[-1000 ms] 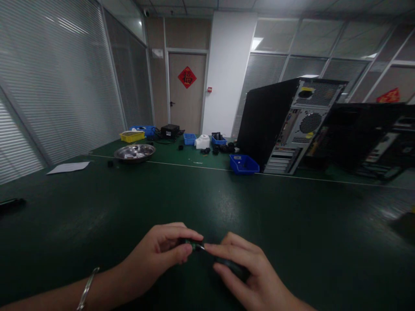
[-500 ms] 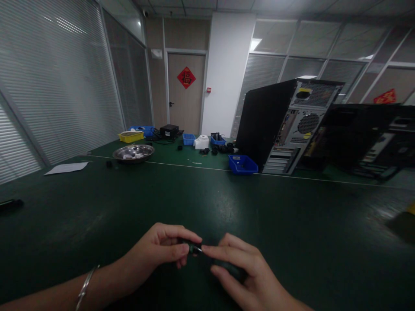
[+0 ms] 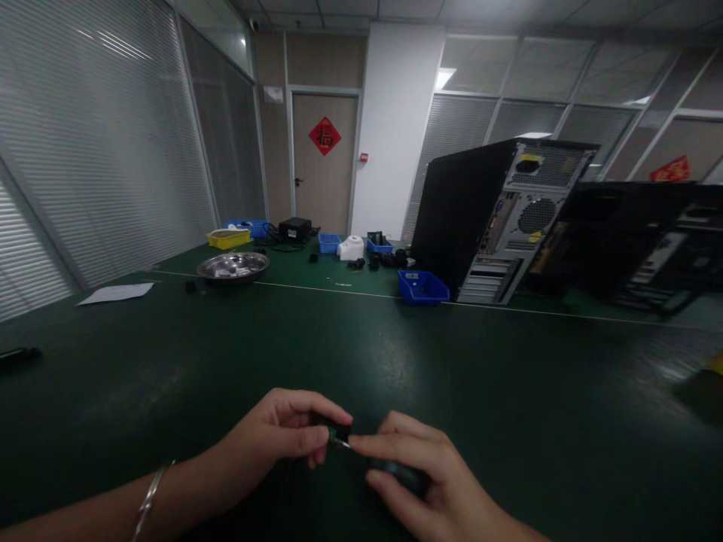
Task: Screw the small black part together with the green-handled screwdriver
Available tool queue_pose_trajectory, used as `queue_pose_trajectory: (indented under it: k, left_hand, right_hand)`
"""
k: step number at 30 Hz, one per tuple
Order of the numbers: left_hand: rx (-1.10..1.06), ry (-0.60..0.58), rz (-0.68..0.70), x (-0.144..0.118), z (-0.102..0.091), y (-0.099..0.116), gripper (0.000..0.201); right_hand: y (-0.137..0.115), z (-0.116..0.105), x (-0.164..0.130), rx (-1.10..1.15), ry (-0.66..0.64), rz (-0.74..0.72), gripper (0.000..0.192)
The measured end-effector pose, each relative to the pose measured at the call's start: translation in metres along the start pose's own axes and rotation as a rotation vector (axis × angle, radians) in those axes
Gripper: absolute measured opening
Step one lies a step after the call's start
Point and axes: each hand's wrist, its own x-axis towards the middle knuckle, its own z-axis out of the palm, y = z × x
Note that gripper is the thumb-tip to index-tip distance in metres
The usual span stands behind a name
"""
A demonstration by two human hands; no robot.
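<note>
Hands pinching small part — blue bin, computer tower

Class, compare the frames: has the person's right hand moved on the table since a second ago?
Yes. The right hand has crept left towards the left hand; the blue bin on the green table also shifted slightly in frame, so the camera moved a little too.

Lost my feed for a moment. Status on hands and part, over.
Left hand pinching small dark part. Right hand at its tip, dark tool under the fingers. Nothing in the way on green table.
</note>
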Motion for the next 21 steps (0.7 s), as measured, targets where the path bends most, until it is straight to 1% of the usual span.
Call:
queue_pose_trajectory:
  k: [2,5,8,10,14,18,21]
  left_hand:
    - [-0.039,0.013,0.026,0.0009,0.0004,-0.0012,0.028]
    - [-0.054,0.060,0.081,0.0019,-0.0013,-0.0031,0.019]
    - [-0.025,0.110,0.073,0.0018,-0.0039,-0.0033,0.017]
    - [0.005,0.111,0.054,0.0011,-0.0045,-0.0023,0.018]
    - [0.017,0.119,0.051,-0.0004,-0.0023,-0.0011,0.027]
    - [-0.058,0.090,0.067,0.0000,-0.0006,-0.0018,0.018]
    - [0.013,0.061,0.069,0.0003,-0.0004,0.0003,0.021]
  right_hand:
    - [0.0007,0.0002,-0.0008,0.006,0.032,0.002,0.031]
    - [0.0019,0.0001,-0.0017,0.007,0.099,-0.004,0.032]
    - [0.0021,-0.0009,-0.0019,-0.007,0.124,0.014,0.033]
    - [0.0019,-0.0014,-0.0023,-0.010,0.123,0.027,0.033]
    - [0.0027,-0.0007,-0.0026,-0.005,0.115,0.043,0.033]
    - [0.0047,0.0003,-0.0023,-0.006,0.102,0.051,0.033]
    - [0.0040,-0.0002,-0.0029,0.000,0.099,0.057,0.033]
